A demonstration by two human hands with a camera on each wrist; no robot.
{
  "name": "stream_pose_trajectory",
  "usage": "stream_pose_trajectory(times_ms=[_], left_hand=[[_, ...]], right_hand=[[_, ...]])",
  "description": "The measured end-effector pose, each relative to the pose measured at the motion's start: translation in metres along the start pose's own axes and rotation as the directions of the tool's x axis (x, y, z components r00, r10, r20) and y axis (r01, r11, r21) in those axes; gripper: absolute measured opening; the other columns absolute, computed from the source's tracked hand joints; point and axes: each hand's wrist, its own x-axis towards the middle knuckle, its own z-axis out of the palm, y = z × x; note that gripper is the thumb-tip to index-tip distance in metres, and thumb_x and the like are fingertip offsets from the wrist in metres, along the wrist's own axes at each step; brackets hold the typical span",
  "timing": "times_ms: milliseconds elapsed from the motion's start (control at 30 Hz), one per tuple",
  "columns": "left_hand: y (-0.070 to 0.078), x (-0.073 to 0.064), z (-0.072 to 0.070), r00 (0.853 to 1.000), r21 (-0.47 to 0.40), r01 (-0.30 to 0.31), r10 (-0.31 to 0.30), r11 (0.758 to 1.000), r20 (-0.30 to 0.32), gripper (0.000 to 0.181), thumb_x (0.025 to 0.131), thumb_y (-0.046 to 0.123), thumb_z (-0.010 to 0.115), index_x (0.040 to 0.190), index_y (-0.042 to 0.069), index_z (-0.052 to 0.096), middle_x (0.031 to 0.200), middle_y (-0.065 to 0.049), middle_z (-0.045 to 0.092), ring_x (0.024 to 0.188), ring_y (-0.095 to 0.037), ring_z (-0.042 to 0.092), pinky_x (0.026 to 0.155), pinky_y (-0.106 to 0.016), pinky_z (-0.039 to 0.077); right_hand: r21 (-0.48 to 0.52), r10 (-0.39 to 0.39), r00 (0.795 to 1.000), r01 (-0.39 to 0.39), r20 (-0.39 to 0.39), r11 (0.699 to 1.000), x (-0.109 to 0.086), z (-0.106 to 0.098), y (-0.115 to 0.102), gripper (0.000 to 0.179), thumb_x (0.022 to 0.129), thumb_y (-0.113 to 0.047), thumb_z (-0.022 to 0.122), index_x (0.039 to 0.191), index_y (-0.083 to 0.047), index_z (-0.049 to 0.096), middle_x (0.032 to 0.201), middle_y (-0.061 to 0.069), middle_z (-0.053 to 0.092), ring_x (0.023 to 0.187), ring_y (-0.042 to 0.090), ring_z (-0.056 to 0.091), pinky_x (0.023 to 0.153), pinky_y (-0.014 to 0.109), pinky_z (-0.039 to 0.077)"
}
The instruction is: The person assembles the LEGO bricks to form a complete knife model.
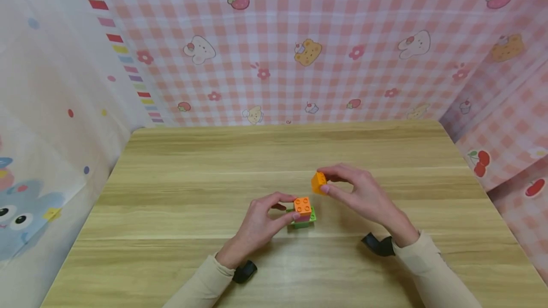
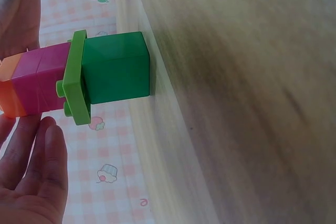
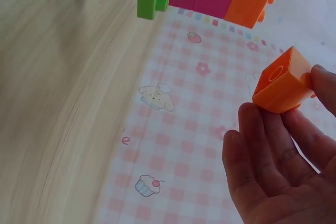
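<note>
A small tower of toy building bricks stands on the wooden table. At its base is a dark green brick, topped by a wider light green plate. Two magenta bricks come above that, then an orange brick with its studs facing up. My left hand holds the tower near its top between thumb and fingers. Just up and right of the tower, my right hand pinches a separate light orange brick in the air. Its hollow underside shows in the right wrist view, tilted toward the tower.
The wood-grain table extends around both hands. A pink checked cloth hangs behind its far edge, and a pale printed cloth at the left. Black straps or mounts sit under the wrists.
</note>
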Motion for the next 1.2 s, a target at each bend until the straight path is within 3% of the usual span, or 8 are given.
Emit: stream_pose_trajectory(times_ms=[200, 400, 800, 1033, 1200], left_hand=[[0.0, 0.0, 0.0, 1.0, 0.001, -0.002, 0.002, 1.0, 0.003, 0.03, 0.09, 0.018, 0.083, 0.117, 0.008, 0.073, 0.119, -0.005, 0.075, 0.102, -0.028, 0.072, 0.088, -0.045, 0.06], [-0.001, 0.0, -0.001, 1.0, 0.013, -0.011, 0.011, 1.0, 0.004, 0.031, 0.09, 0.018, 0.082, 0.118, 0.008, 0.073, 0.119, -0.004, 0.075, 0.103, -0.028, 0.072, 0.089, -0.039, 0.06], [0.0, 0.0, -0.003, 0.999, 0.013, -0.044, 0.043, 0.999, 0.018, 0.031, 0.092, 0.02, 0.08, 0.119, 0.007, 0.072, 0.12, -0.005, 0.075, 0.104, -0.029, 0.071, 0.089, -0.038, 0.06], [-0.001, 0.0, -0.003, 0.998, 0.008, -0.063, 0.062, 0.998, 0.014, 0.031, 0.092, 0.019, 0.08, 0.12, 0.006, 0.072, 0.12, -0.006, 0.075, 0.105, -0.03, 0.071, 0.089, -0.039, 0.06], [-0.002, 0.0, -0.004, 0.997, 0.01, -0.077, 0.077, 0.997, 0.013, 0.032, 0.092, 0.018, 0.08, 0.12, 0.005, 0.072, 0.12, -0.007, 0.075, 0.107, -0.029, 0.071, 0.09, -0.037, 0.06]], right_hand=[[-0.015, -0.028, 1.0, 0.028, -0.001, 0.999, -0.001, 0.001, -0.007, 0.037, 0.096, -0.022, 0.077, 0.13, -0.012, 0.07, 0.125, -0.001, 0.071, 0.11, 0.019, 0.068, 0.093, 0.048, 0.058], [-0.016, -0.053, 0.998, 0.053, 0.018, 0.998, -0.002, 0.003, -0.014, 0.038, 0.096, -0.024, 0.077, 0.132, -0.013, 0.07, 0.125, -0.004, 0.071, 0.111, 0.017, 0.067, 0.093, 0.044, 0.058], [-0.013, -0.083, 0.995, 0.084, 0.055, 0.996, -0.003, 0.01, -0.024, 0.037, 0.096, -0.025, 0.077, 0.131, -0.015, 0.07, 0.124, -0.007, 0.071, 0.111, 0.015, 0.067, 0.093, 0.047, 0.058], [-0.005, -0.128, 0.989, 0.128, 0.077, 0.992, -0.002, 0.016, -0.025, 0.036, 0.093, -0.021, 0.08, 0.127, -0.015, 0.071, 0.121, -0.007, 0.071, 0.105, 0.013, 0.067, 0.089, 0.038, 0.06], [0.006, -0.109, 0.989, 0.109, 0.105, 0.994, -0.001, 0.019, -0.027, 0.037, 0.092, -0.018, 0.082, 0.127, -0.016, 0.071, 0.12, -0.007, 0.071, 0.105, 0.015, 0.067, 0.089, 0.038, 0.059]])
